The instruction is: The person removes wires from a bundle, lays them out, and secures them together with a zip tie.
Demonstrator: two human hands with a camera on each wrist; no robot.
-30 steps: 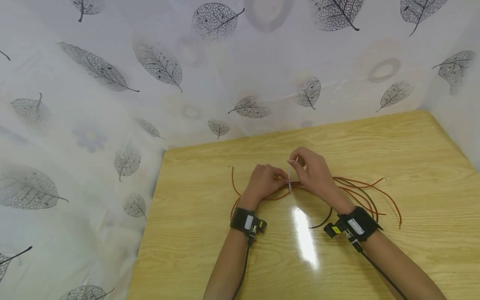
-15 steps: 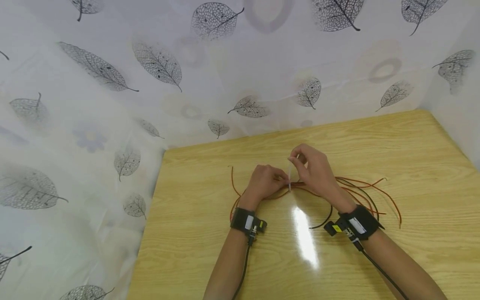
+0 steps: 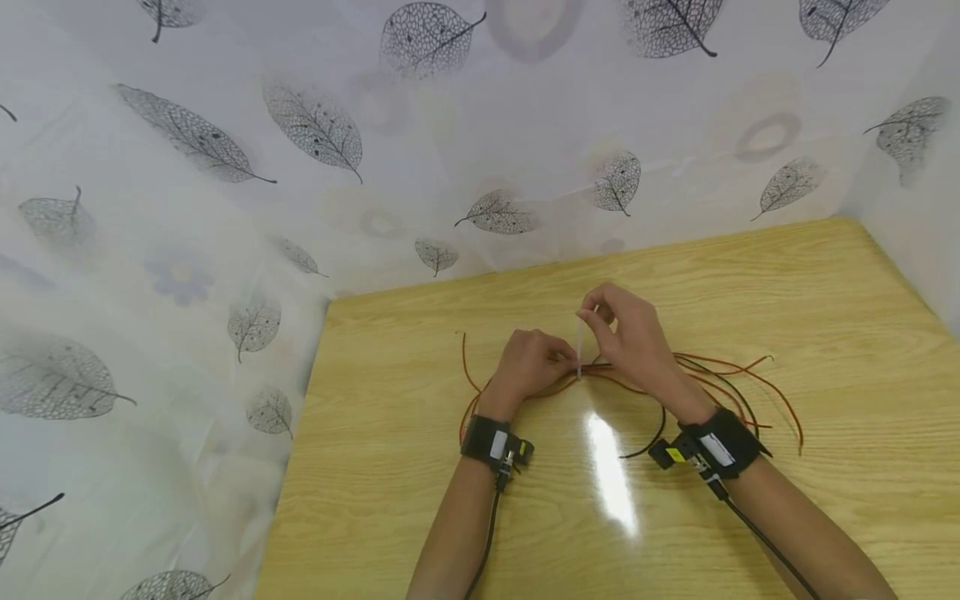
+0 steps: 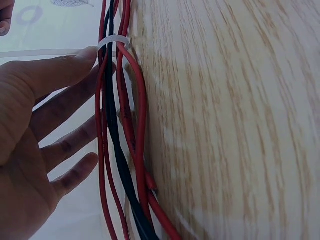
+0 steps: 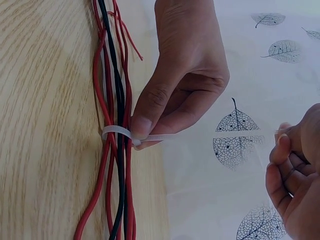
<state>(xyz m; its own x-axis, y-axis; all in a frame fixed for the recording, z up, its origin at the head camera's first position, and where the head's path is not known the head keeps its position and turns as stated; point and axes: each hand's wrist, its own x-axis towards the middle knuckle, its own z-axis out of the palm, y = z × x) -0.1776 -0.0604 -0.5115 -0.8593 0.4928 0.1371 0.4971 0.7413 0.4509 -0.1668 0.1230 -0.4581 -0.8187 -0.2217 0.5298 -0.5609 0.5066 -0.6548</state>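
A white cable tie point(image 5: 117, 129) loops around a bundle of red wires point(image 4: 142, 115) and black wires point(image 4: 117, 145). In the right wrist view my left hand point(image 5: 185, 65) pinches the tie at its head, close beside the bundle. The head view has this left hand point(image 3: 531, 362) low over the table, left of the tie. My right hand point(image 3: 630, 337) is higher and to the right, its thumb and index finger pinching the tie's free tail. That tail runs straight and taut between the two hands. In the left wrist view, only a bit of the right hand point(image 4: 5, 20) shows.
Loose wire ends point(image 3: 772, 392) spread over the wooden table point(image 3: 390, 500) to the right, and one red end point(image 3: 465, 358) curves at the left. A leaf-patterned curtain point(image 3: 525, 125) borders the table behind and at the sides. Each wrist wears a strapped camera point(image 3: 667, 454) with a cable.
My right hand has moved slightly up, drawing out more of the tie's tail. The loop's lower end sits a little higher. My left hand has stayed in place.
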